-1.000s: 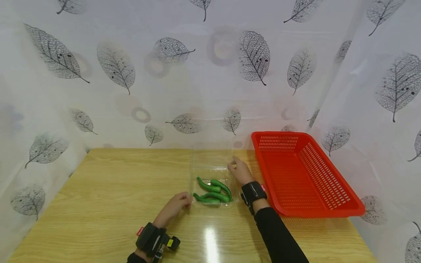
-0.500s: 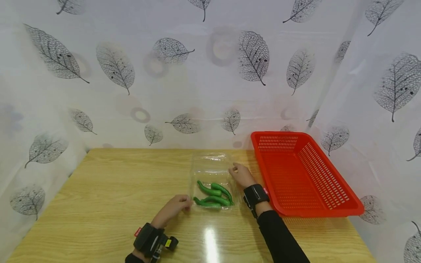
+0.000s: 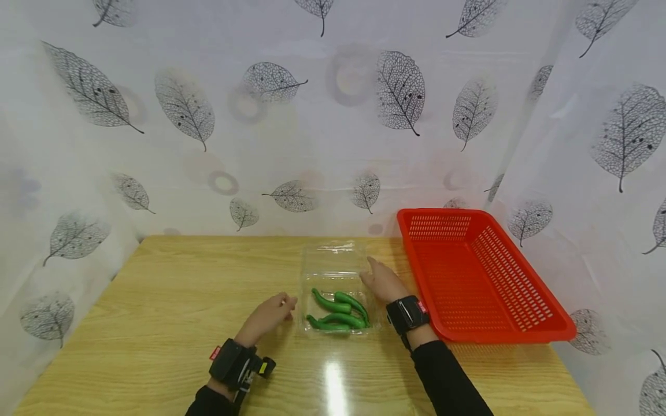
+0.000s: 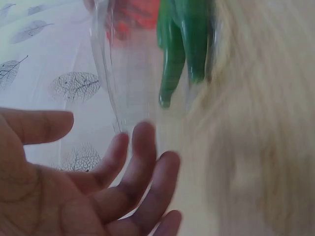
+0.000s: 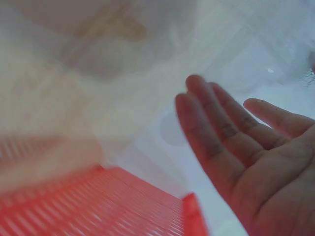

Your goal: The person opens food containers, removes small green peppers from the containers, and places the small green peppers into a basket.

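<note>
A clear plastic box (image 3: 307, 294) stands on the table with its hinged lid (image 3: 335, 261) folded back. Several green chili peppers (image 3: 333, 303) lie inside it. My left hand (image 3: 265, 316) hovers just left of the box, holding nothing; in the left wrist view its fingers (image 4: 143, 147) are spread and loosely bent below the pepper tips (image 4: 165, 98). At the box's right side, near the hinge, is my right hand (image 3: 384, 282). Its fingers (image 5: 194, 125) are nearly straight in the right wrist view, with nothing in them. Whether it touches the box I cannot tell.
A red perforated plastic basket (image 3: 465, 260) stands on the right of the wooden table (image 3: 208, 277), close beside my right forearm. Nothing shows inside it. A white leaf-print curtain (image 3: 333, 144) hangs behind the table and along both sides.
The box with the peppers has shifted slightly towards me, and its lid has tipped lower. My left hand has drawn away from the box's left edge; my right hand's fingers have loosened.
</note>
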The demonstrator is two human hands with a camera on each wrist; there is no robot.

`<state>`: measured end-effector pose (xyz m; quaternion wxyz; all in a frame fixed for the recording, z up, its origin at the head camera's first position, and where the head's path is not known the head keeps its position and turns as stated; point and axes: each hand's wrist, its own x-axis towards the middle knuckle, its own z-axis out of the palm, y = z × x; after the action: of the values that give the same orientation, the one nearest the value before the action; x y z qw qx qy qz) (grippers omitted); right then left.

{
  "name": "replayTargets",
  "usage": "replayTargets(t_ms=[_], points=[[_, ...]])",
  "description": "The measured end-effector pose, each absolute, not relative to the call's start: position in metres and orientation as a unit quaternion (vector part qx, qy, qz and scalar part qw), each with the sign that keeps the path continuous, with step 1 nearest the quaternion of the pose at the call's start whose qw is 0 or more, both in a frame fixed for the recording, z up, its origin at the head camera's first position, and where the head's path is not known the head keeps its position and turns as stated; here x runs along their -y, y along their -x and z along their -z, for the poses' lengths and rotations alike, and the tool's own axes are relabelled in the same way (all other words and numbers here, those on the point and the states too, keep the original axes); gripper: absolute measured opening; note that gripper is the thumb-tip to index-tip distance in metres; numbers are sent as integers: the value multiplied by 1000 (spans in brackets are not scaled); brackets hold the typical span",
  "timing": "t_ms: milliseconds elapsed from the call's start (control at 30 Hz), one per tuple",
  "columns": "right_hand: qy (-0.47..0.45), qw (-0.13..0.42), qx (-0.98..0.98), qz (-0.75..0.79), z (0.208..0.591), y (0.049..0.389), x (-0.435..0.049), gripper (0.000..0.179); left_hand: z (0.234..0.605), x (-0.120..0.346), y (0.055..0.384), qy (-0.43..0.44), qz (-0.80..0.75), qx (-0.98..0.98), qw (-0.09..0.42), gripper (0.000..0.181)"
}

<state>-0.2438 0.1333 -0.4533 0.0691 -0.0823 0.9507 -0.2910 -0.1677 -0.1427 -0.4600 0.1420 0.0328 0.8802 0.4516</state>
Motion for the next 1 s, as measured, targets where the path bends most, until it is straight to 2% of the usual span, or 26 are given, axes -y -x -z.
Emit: replayTargets(t_ms=[167,233,300,433,533,800,1000], points=[[125,-22,-967,222,435,222,-126,57,454,141,187,-14,-416,-908,53,24],[169,-59,-962,205,428,208,-123,52,452,140,193,-13,-411,-911,38,25],[228,-75,-951,196,424,194,-120,44,451,138,199,-12,-417,-908,44,25],[338,-54,-923,176,424,168,-117,29,453,133,205,-15,-432,-899,71,25],[378,-25,-912,159,430,157,-118,23,458,131,207,-11,-451,-889,84,26],[390,9,-904,173,439,144,-124,21,468,129,204,2,-503,-859,97,26],[394,29,-900,183,432,145,-125,17,468,130,198,12,-512,-852,110,25]])
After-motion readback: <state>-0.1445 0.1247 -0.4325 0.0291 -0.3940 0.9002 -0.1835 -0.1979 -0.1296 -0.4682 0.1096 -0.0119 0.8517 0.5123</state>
